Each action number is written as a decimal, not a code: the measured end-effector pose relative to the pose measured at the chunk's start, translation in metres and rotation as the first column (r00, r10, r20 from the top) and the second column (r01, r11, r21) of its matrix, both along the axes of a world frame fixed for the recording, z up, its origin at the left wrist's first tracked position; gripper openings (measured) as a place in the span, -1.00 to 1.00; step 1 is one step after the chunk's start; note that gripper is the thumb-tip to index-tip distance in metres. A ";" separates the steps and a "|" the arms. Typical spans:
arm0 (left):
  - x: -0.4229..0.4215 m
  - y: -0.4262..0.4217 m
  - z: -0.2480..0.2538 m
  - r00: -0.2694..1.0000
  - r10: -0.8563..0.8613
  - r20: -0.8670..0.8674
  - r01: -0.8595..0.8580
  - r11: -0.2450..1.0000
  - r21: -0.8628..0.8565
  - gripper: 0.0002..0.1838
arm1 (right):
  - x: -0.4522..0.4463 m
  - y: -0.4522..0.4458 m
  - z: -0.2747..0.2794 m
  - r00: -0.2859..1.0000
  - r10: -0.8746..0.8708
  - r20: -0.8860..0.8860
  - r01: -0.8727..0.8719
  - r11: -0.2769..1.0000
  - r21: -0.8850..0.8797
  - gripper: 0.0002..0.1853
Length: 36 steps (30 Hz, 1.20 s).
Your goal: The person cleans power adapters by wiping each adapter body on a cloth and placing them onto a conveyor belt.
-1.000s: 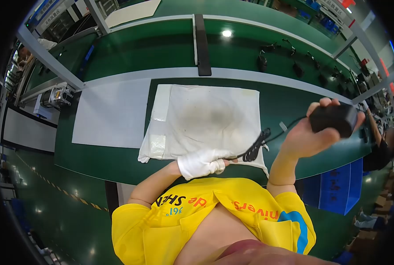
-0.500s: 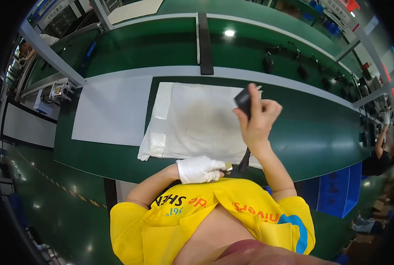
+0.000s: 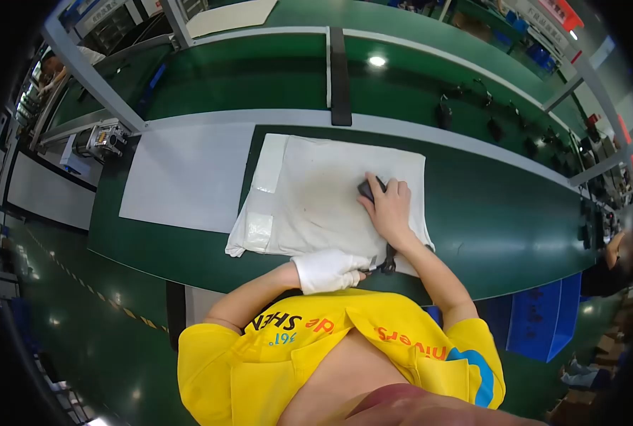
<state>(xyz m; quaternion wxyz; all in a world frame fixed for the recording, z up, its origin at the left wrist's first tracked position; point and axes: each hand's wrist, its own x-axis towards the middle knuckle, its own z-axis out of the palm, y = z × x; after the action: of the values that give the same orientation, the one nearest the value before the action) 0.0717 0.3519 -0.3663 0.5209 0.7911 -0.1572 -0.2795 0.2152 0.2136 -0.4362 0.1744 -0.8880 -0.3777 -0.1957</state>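
Note:
A black power adapter [image 3: 370,188] is in the bare fingers of my right hand [image 3: 393,207], against or just above the white cloth [image 3: 316,195]. The cloth covers a flat pad with clear tape along its left side. A bundled black cable [image 3: 389,261] hangs at the cloth's front edge, below my right wrist. My left hand [image 3: 330,271], in a white glove, is closed near the table's front edge, close to my body. A small pale piece [image 3: 374,263] shows at its fingertips beside the cable; what it is cannot be made out.
A white sheet [image 3: 188,177] lies left of the cloth on the green table [image 3: 501,220]. Behind a grey rail, several black adapters with cables [image 3: 496,128] lie on a green belt. A blue bin [image 3: 543,319] stands below at right. Another person [image 3: 609,263] is at far right.
My right hand has come down and turned over, bringing the adapter from the air to the cloth. My left hand stays near the front edge. The view has shifted slightly.

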 end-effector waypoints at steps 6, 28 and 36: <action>0.000 -0.002 0.021 0.973 -0.037 0.229 0.028 0.999 0.044 -0.76 | 0.019 -0.024 0.125 0.988 -0.059 -0.141 0.131 0.808 0.574 -0.56; 0.007 -0.047 0.048 0.589 0.126 0.799 0.075 0.975 -0.209 -0.77 | -0.080 -0.065 0.254 0.558 0.192 0.807 -0.776 -0.225 0.590 -0.83; 0.008 -0.038 0.047 0.624 0.117 0.772 0.098 0.969 -0.226 -0.80 | -0.088 -0.081 0.260 0.490 0.099 0.866 -0.842 -0.202 0.500 -0.82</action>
<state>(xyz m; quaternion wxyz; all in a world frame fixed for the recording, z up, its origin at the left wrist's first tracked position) 0.0801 0.3139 -0.3191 0.4966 0.7634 -0.3966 0.1156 0.1269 0.1328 -0.1759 0.6529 -0.1737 -0.5054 -0.5368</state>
